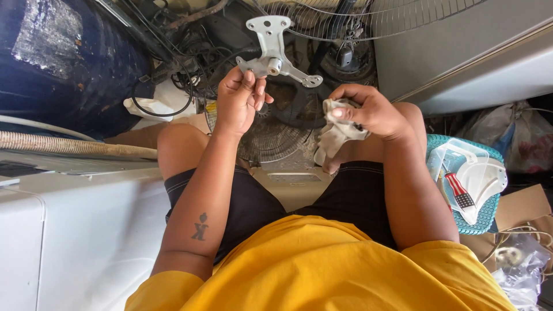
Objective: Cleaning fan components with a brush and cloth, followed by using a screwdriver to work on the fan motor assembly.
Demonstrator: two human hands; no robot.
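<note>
Nearby, teal basket (491, 222) with plastic parts (475, 175)

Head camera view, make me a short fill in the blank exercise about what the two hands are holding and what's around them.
1. The left hand holds up a grey metal ____ with three arms.
2. The right hand grips a crumpled pale ____.
3. The teal woven basket sits on the person's ____ side.
4. Above the hands, the round wire fan guard is at the ____ of the picture.

Missing words: bracket; cloth; right; top
</note>
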